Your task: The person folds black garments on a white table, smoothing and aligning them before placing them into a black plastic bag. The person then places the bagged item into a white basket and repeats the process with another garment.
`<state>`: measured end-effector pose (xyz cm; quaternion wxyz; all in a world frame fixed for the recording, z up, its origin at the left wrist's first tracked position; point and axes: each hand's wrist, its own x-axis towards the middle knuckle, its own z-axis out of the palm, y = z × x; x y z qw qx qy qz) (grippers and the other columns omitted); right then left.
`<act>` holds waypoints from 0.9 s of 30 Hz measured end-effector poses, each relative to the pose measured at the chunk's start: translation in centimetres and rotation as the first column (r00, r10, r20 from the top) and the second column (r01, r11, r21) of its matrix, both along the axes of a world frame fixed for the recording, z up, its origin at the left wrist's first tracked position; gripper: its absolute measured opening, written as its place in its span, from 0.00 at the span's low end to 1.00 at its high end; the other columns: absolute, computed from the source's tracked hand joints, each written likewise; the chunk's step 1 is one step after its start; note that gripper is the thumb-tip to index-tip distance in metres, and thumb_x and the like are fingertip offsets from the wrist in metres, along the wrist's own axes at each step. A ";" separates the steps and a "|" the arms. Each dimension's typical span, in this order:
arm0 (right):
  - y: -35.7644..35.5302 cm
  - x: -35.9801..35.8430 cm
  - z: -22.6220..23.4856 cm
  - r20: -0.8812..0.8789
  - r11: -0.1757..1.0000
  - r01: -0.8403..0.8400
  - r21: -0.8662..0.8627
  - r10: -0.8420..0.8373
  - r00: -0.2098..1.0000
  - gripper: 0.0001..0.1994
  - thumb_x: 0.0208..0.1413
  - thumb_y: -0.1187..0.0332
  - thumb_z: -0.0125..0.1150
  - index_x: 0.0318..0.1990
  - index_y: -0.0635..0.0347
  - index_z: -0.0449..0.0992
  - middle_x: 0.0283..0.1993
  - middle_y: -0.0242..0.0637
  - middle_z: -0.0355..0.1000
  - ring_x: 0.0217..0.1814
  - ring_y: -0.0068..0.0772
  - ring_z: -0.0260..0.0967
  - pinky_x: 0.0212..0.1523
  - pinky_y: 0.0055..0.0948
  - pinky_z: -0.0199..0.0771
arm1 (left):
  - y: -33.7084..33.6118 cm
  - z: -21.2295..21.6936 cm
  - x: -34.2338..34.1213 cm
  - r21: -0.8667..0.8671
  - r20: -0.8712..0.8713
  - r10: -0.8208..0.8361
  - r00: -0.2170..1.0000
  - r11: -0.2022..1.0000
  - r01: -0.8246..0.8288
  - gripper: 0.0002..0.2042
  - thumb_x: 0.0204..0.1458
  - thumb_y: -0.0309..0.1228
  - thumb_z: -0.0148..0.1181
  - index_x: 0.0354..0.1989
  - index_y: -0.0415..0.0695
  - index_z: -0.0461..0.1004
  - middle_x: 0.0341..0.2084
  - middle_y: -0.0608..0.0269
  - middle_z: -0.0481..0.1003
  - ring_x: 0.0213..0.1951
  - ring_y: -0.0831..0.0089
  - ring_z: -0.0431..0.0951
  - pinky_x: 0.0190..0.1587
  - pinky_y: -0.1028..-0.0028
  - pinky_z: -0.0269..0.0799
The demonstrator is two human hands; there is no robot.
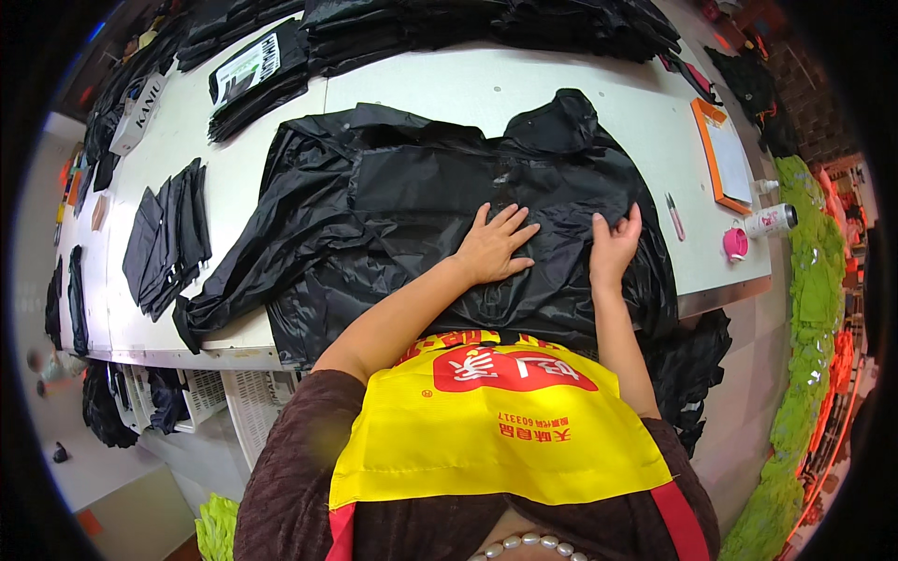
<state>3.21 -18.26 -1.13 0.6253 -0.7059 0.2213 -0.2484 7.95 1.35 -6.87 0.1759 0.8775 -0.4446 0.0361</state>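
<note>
A large black jacket of thin shiny fabric (393, 196) lies spread across the white table (440, 84), hood toward the far side, one sleeve trailing off to the left. My left hand (494, 245) rests flat on the jacket's lower middle, fingers spread. To its right, my right hand (614, 245) pinches a fold of the same fabric between thumb and fingers. The jacket's lower hem hangs over the near table edge against my yellow apron (496, 421).
Folded black fabric pieces (170, 234) lie at the left, with stacks of black garments (486, 23) along the far edge. At the right are an orange clipboard (725, 154), a pen (674, 216), a white spray can (772, 221) and a pink cap (735, 244). White baskets (201, 397) stand below.
</note>
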 end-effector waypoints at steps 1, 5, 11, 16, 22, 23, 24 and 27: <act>1.3 0.1 0.3 -0.005 0.968 -0.006 -0.252 0.005 1.000 0.30 0.50 0.73 0.60 0.61 0.64 0.56 0.54 0.48 0.65 0.49 0.39 0.66 0.49 0.34 0.67 | 0.2 -0.1 0.1 -0.021 -0.017 -0.004 1.000 1.000 0.004 0.29 0.52 0.53 0.48 0.60 0.51 0.62 0.61 0.54 0.58 0.64 0.60 0.54 0.62 0.47 0.43; 5.4 0.9 0.6 -0.139 0.380 -0.331 -0.864 0.452 0.881 0.26 0.49 0.73 0.58 0.59 0.54 0.63 0.40 0.42 0.67 0.40 0.44 0.68 0.39 0.37 0.73 | 0.7 1.2 -0.1 0.056 -0.186 0.032 0.982 0.998 -0.022 0.25 0.51 0.48 0.50 0.51 0.43 0.69 0.52 0.53 0.66 0.58 0.60 0.61 0.63 0.51 0.44; 4.9 2.3 -1.1 -0.609 0.106 -0.715 -0.691 0.448 0.655 0.22 0.56 0.56 0.52 0.56 0.53 0.65 0.39 0.43 0.67 0.40 0.46 0.70 0.37 0.40 0.73 | 8.6 6.4 -3.1 -0.324 -0.006 0.322 0.947 0.895 -0.306 0.19 0.39 0.28 0.64 0.44 0.42 0.73 0.42 0.53 0.70 0.49 0.54 0.66 0.55 0.59 0.57; 4.8 4.0 0.3 -0.466 0.248 -0.560 -0.791 0.348 0.813 0.15 0.50 0.63 0.58 0.47 0.53 0.73 0.46 0.41 0.69 0.51 0.44 0.65 0.47 0.37 0.69 | 14.0 3.1 -2.9 -0.317 -0.704 0.657 0.272 0.052 -0.947 0.38 0.41 0.36 0.69 0.60 0.40 0.55 0.49 0.52 0.62 0.47 0.65 0.66 0.45 0.72 0.64; 6.6 4.6 -5.1 -0.480 -0.032 -0.514 -0.857 0.412 0.775 0.25 0.55 0.59 0.53 0.62 0.50 0.60 0.66 0.44 0.51 0.68 0.51 0.44 0.61 0.61 0.43 | 12.5 4.6 0.7 -0.523 -0.852 0.039 0.522 -0.086 -0.848 0.26 0.48 0.23 0.59 0.56 0.36 0.59 0.39 0.58 0.73 0.35 0.72 0.74 0.38 0.77 0.70; 6.5 4.6 -5.1 -0.492 -0.014 -0.535 -0.845 0.415 0.766 0.25 0.56 0.59 0.52 0.62 0.49 0.60 0.66 0.43 0.51 0.68 0.51 0.44 0.61 0.61 0.42 | 11.7 5.5 0.3 -0.625 -0.754 0.190 0.629 0.085 -0.776 0.25 0.44 0.18 0.55 0.54 0.38 0.62 0.41 0.58 0.73 0.37 0.74 0.75 0.36 0.76 0.71; 6.4 4.7 -4.9 -0.496 -0.010 -0.541 -0.841 0.414 0.763 0.25 0.56 0.59 0.52 0.61 0.50 0.61 0.66 0.43 0.51 0.68 0.51 0.43 0.61 0.61 0.42 | 10.9 6.7 0.3 -0.677 -0.490 0.386 0.781 0.395 -0.620 0.26 0.42 0.17 0.55 0.54 0.41 0.64 0.41 0.58 0.74 0.37 0.72 0.76 0.36 0.75 0.72; 6.4 4.8 -4.5 -0.513 -0.008 -0.561 -0.828 0.415 0.751 0.24 0.56 0.60 0.52 0.59 0.53 0.63 0.66 0.44 0.52 0.69 0.51 0.43 0.61 0.59 0.44 | 8.0 7.9 -0.7 -0.291 -0.102 0.300 0.949 0.903 -0.316 0.29 0.36 0.19 0.58 0.53 0.49 0.67 0.37 0.58 0.74 0.35 0.64 0.76 0.34 0.70 0.73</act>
